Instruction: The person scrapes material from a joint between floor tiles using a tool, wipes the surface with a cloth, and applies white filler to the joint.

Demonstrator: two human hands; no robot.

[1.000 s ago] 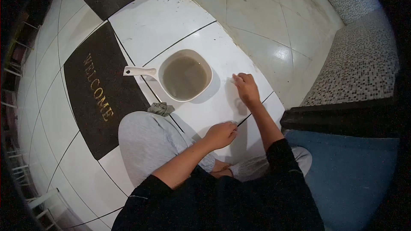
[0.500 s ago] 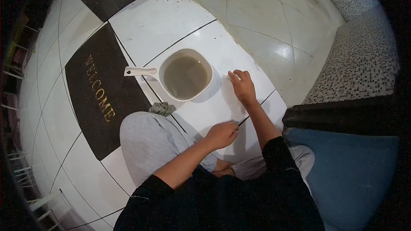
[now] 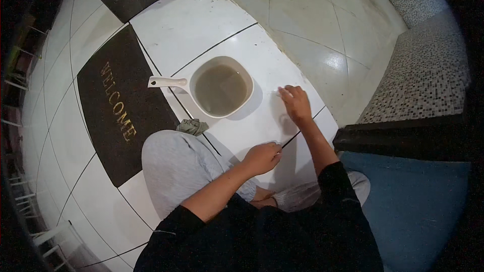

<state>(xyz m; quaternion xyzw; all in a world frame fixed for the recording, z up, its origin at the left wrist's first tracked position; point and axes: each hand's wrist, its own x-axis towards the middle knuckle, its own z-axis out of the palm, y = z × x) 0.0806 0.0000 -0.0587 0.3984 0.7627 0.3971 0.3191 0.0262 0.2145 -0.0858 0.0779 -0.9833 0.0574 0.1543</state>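
A white dipper [image 3: 249,99] with a straight handle stands on the white tiles, filled with cloudy greyish water. To its right, my right hand [image 3: 296,103] is low over the tile, fingers bent together; a pale bit shows at the fingertips, too small to name. Nearer to me, my left hand [image 3: 262,158] is closed in a loose fist by the dark tile joint. Whatever it may hold is hidden by the fingers. A crumpled grey-green cloth [image 3: 191,127] lies beside my knee, below the dipper.
A dark doormat [image 3: 108,116] with gold lettering lies on the left. Duller floor tiles [image 3: 307,15] stretch beyond the white ledge. A small-tile mosaic wall [image 3: 413,75], a black edge [image 3: 403,138] and a blue panel [image 3: 408,206] stand on the right.
My right hand has slid a little to the right over the tile, away from the dipper. My left hand has stayed almost in place.
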